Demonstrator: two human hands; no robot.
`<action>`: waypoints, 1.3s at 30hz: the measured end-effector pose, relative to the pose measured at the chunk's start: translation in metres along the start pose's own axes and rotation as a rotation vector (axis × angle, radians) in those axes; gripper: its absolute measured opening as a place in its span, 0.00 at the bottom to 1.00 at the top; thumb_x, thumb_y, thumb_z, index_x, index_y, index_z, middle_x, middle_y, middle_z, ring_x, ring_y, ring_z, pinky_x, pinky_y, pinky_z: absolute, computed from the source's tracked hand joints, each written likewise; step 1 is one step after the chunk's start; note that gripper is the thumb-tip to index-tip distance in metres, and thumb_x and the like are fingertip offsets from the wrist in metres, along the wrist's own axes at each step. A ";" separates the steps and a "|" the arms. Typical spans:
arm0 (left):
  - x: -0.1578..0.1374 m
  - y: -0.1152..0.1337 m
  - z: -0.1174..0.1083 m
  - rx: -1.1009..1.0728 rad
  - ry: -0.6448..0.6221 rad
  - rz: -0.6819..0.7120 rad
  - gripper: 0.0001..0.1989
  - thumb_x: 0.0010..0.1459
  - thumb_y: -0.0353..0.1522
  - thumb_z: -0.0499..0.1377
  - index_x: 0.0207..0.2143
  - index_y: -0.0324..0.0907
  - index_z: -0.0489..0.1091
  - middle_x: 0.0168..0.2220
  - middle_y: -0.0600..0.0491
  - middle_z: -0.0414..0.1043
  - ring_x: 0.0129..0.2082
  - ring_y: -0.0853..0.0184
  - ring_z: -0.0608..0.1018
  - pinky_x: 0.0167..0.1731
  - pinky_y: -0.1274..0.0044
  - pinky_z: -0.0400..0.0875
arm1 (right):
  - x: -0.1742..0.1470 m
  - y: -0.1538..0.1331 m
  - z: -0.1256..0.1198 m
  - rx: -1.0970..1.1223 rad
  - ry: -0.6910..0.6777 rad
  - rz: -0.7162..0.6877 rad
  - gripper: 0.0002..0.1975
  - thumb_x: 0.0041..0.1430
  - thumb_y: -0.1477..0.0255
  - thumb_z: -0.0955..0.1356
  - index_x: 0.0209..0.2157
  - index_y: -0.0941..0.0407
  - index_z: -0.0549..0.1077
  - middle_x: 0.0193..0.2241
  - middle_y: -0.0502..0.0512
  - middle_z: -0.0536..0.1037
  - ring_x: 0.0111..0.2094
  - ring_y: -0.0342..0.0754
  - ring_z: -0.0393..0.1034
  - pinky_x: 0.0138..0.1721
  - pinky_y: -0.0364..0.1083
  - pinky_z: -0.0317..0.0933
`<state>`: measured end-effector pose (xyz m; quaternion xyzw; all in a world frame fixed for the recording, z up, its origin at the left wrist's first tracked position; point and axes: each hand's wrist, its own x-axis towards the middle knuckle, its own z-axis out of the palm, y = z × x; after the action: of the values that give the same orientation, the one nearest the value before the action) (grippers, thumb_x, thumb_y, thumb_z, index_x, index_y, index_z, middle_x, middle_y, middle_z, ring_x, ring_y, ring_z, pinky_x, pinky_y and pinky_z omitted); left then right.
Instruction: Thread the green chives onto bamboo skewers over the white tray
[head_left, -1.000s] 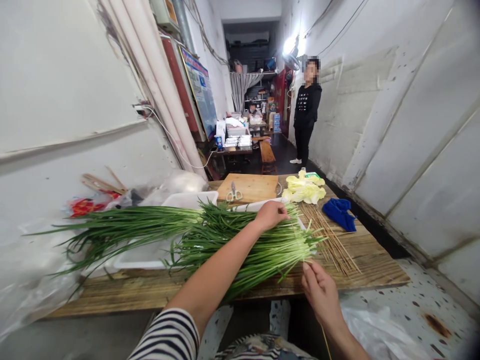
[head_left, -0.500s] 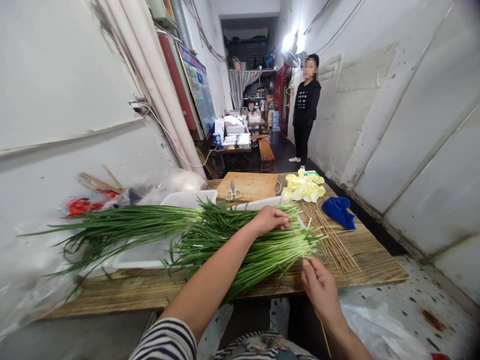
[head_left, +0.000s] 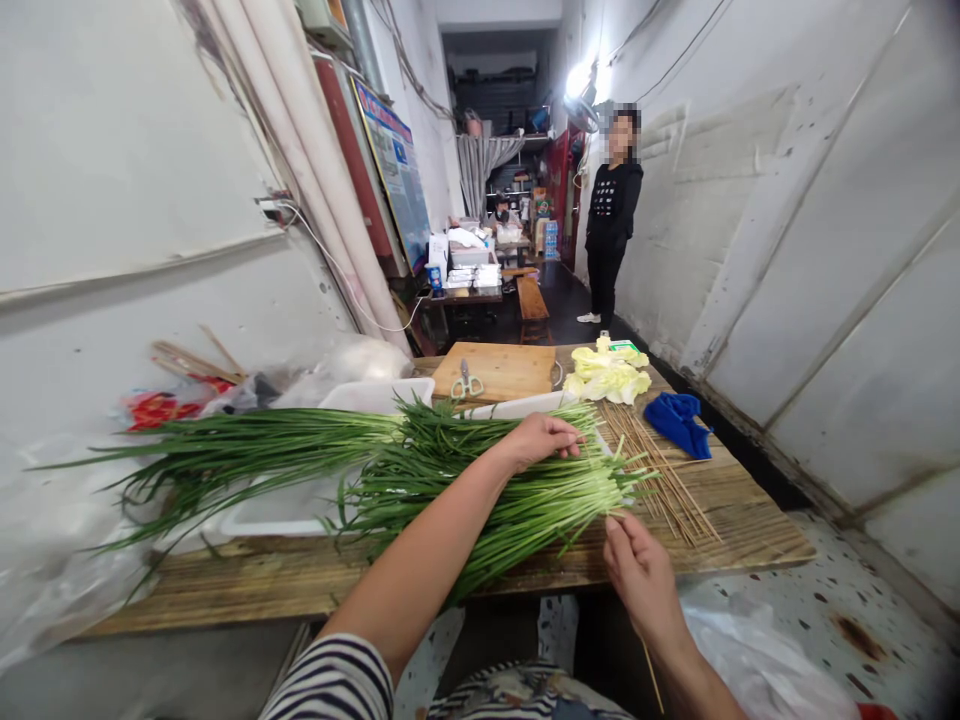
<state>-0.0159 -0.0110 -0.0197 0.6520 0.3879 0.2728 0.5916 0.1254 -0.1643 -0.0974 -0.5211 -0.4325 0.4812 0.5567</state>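
Across white trays (head_left: 281,515) on the wooden table lie long bunches of garlic chives (head_left: 442,495), pale stem ends pointing right. My left hand (head_left: 544,440) reaches over them, its fingers closed in a pinch on chive stems near the cut ends. Below those ends, at the table's front edge, my right hand (head_left: 637,565) is closed around a thin bamboo skewer (head_left: 652,675). The skewer's rear part sticks out under my palm; its front end shows at my fingertips, close to the lowest stems. A spread of loose bamboo skewers (head_left: 664,480) lies right of the chives.
Behind the trays rests a cutting board (head_left: 517,370) with scissors (head_left: 466,382) on it. Pale lettuce leaves (head_left: 607,375) and a blue cloth (head_left: 679,425) lie at the right. Plastic bags (head_left: 352,365) crowd the left. A person (head_left: 613,215) stands by the far wall; another sits farther back.
Both hands stay in nearly the same place, with the same holds. The view has shifted very slightly.
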 end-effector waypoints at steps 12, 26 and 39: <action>-0.001 0.000 0.001 -0.052 -0.036 0.003 0.11 0.50 0.31 0.59 0.31 0.30 0.74 0.22 0.51 0.73 0.20 0.78 0.67 0.23 0.84 0.60 | 0.001 0.003 -0.002 -0.014 -0.003 -0.016 0.21 0.55 0.53 0.64 0.36 0.58 0.70 0.14 0.41 0.54 0.14 0.37 0.45 0.14 0.38 0.41; -0.002 0.002 0.004 -0.051 0.008 0.032 0.11 0.47 0.32 0.61 0.29 0.31 0.75 0.22 0.50 0.74 0.20 0.76 0.67 0.24 0.83 0.62 | 0.002 0.002 -0.004 -0.021 -0.030 0.010 0.21 0.55 0.54 0.64 0.36 0.58 0.70 0.15 0.41 0.52 0.15 0.37 0.42 0.13 0.38 0.38; -0.002 0.002 0.005 0.080 0.040 0.046 0.12 0.47 0.34 0.60 0.29 0.32 0.75 0.24 0.50 0.75 0.22 0.73 0.69 0.25 0.81 0.62 | 0.003 0.004 -0.006 0.012 -0.039 0.017 0.21 0.53 0.53 0.65 0.35 0.58 0.70 0.14 0.42 0.51 0.16 0.37 0.42 0.14 0.38 0.36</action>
<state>-0.0121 -0.0152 -0.0183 0.6784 0.3952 0.2836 0.5506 0.1311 -0.1619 -0.1023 -0.5121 -0.4359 0.4983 0.5472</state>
